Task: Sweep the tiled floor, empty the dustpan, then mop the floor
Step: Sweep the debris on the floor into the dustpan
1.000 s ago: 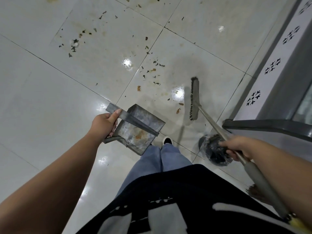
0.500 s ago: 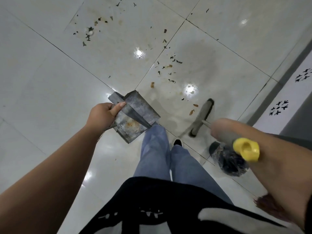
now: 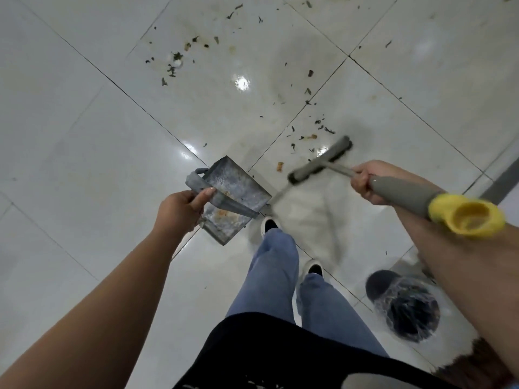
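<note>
From the head view, the left hand (image 3: 179,209) curls round the handle of the metal dustpan (image 3: 234,197), thumb laid along its edge, holding it tilted above the tiled floor (image 3: 84,141). The right hand (image 3: 368,182) is wrapped tight around the broom handle (image 3: 404,193), whose yellow end cap (image 3: 467,214) points toward the camera. The broom head (image 3: 320,164) sits just beside scattered debris (image 3: 311,136), more of which lies farther ahead. A lined bin (image 3: 404,307) stands near the right foot. Wide bare tiles spread to the left; a dark edge (image 3: 502,186) borders the far right.
</note>
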A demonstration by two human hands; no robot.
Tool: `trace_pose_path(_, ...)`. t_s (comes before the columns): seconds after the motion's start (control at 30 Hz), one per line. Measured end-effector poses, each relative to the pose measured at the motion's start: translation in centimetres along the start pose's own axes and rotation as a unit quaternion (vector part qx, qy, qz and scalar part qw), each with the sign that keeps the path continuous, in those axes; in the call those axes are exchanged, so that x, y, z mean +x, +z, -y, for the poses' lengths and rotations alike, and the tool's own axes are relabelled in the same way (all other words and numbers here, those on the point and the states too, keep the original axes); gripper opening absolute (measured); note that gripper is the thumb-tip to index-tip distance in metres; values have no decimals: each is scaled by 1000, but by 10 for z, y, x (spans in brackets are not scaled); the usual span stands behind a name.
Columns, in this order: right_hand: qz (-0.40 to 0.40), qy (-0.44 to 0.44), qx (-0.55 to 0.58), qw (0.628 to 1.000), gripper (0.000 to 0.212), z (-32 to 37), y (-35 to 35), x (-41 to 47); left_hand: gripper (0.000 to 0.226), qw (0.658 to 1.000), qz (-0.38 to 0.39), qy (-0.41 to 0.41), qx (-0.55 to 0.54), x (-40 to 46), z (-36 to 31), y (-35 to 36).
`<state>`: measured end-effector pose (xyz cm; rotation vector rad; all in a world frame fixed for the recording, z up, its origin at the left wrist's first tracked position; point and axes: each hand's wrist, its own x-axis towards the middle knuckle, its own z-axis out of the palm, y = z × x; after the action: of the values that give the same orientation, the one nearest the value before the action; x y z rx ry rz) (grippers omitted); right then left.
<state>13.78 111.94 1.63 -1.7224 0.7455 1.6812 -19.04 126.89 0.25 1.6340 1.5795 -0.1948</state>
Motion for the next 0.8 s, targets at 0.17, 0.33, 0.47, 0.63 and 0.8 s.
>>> trace_pose_path(0.17, 5, -23, -41, 999, 34, 46, 41, -12, 54, 1000, -6, -3, -11, 20, -5, -22)
trace_pose_path(0.33, -83, -97, -403, 906, 37, 18, 72, -17, 55, 999, -16, 0, 30, 21, -7, -41)
trace_pose_path(0.47, -66, -34, -478, 875, 31, -12, 77, -21, 55, 999, -36, -31, 11, 17, -5, -50)
trace_pose_path(0.63, 6, 8, -515, 857, 32, -7, 117, -8, 55, 996, -55, -69, 29, 11, -6, -56)
trace_pose_path(0.8, 0, -33, -604, 796, 35, 48, 111, 8, 55, 989, -90, -114, 31, 25, -22, -68)
